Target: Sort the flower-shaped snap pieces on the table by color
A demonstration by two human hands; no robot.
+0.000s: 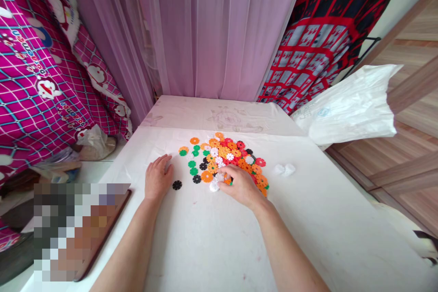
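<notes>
A loose heap of notched plastic snowflake discs in orange, red, green, black and white lies mid-table. My right hand is at the heap's near edge, thumb and fingers closed on a white snowflake disc; the fingers hide part of it. To the left of the heap, my left hand rests on the tabletop with its fingers loosely bent and apart from the thumb, holding nothing. Just right of it lies a single black snowflake disc. Several green discs are scattered at the heap's left side.
The pieces lie on a white-covered table. A few white discs sit apart on the right. A white plastic bag stands at the right edge. At the left edge is a brown-rimmed object, mostly pixelated. Purple curtains hang behind.
</notes>
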